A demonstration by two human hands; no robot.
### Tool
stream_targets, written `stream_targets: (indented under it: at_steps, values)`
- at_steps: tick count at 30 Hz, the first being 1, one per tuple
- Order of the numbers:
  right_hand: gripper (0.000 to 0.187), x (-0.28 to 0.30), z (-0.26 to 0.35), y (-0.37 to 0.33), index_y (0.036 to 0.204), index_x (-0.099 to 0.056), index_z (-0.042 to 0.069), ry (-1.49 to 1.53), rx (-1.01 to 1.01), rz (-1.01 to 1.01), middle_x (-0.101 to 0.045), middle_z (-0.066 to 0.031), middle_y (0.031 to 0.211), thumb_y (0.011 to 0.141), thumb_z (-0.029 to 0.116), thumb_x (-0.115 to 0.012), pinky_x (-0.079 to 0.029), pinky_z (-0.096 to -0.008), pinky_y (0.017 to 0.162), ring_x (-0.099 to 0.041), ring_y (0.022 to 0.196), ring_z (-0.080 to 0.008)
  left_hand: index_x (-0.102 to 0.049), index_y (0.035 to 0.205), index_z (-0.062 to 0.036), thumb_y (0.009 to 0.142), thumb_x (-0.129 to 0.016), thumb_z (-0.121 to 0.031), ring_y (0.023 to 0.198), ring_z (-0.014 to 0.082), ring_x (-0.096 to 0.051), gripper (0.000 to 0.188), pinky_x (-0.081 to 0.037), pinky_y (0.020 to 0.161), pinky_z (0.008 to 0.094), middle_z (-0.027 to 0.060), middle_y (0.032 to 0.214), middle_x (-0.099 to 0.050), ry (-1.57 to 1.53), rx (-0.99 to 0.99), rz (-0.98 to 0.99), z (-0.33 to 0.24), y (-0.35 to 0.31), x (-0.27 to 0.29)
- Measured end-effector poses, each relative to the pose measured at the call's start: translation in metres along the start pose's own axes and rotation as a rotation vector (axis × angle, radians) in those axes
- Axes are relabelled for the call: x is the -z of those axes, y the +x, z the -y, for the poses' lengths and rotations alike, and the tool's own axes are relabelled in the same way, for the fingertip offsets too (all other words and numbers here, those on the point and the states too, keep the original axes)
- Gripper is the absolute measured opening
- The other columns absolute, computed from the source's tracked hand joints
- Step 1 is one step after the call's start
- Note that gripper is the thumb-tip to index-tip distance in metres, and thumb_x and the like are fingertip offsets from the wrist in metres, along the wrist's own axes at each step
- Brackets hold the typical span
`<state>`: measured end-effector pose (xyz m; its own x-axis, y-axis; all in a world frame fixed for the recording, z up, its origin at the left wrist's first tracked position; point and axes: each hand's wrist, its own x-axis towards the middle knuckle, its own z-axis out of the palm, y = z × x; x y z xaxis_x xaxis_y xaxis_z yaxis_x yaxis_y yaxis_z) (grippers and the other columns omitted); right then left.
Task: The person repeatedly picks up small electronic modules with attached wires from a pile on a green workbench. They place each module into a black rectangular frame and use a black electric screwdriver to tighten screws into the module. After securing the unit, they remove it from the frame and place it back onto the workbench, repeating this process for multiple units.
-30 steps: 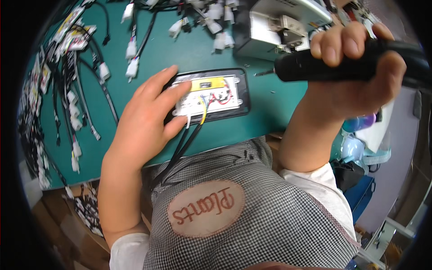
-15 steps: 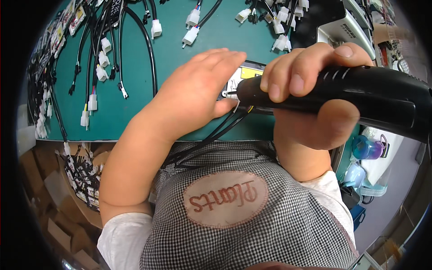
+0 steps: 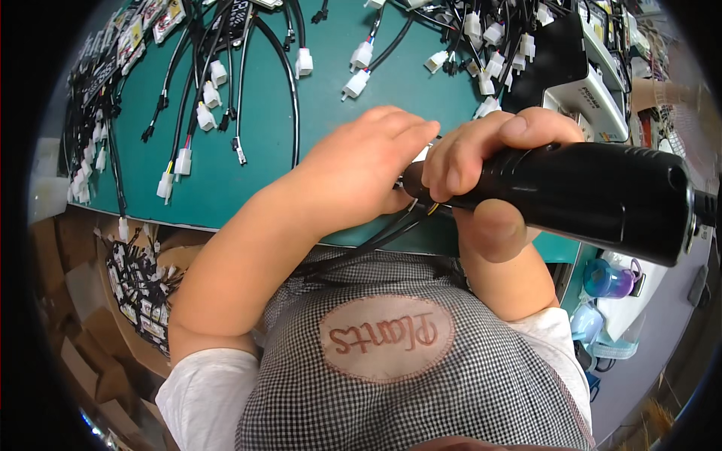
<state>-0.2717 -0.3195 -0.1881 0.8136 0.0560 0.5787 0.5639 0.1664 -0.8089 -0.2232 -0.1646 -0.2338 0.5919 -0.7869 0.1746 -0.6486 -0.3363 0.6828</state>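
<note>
A black driver (image 3: 594,199) is clenched in the right hand (image 3: 489,188), its tip hidden under the flat left hand (image 3: 361,169); a steady press is judged next.

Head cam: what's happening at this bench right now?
A person at a green worktable grips a thick black power tool in the right hand, its tip pointing left toward the left hand. The left hand lies flat over whatever is being worked on, hiding it; black cables run out from under it toward the person. Wire harnesses with white connectors are spread across the table behind.
</note>
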Motion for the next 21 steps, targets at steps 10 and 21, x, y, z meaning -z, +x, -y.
stream_targets:
  at_steps: [10, 21]
  values:
    - [0.05, 0.012, 0.004, -0.001, 0.114, -0.039, 0.003, 0.35, 0.032, -0.217, -0.054, -0.0087, 0.074, 0.079, 0.011, -0.073, -0.052, -0.0322, 0.055, -0.056, 0.058, -0.0184, -0.06, 0.112, -0.0092, 0.062, -0.076, -0.017, 0.109, 0.0332, -0.051, 0.053, -0.046, 0.09, 0.042, 0.0137, 0.112, -0.054, 0.185, -0.071, -0.039, -0.02, 0.005, 0.015]
    - [0.053, 0.075, 0.053, 0.008, 0.119, -0.04, 0.003, 0.551, 0.219, -0.308, -0.051, -0.006, 0.075, 0.089, 0.04, -0.063, -0.049, -0.0326, 0.053, -0.054, 0.057, -0.0177, -0.067, 0.109, -0.0087, 0.071, -0.075, -0.019, 0.098, 0.0274, -0.061, 0.04, -0.05, 0.084, 0.0366, 0.0118, 0.109, -0.065, 0.907, -0.567, -0.529, -0.079, 0.12, 0.203]
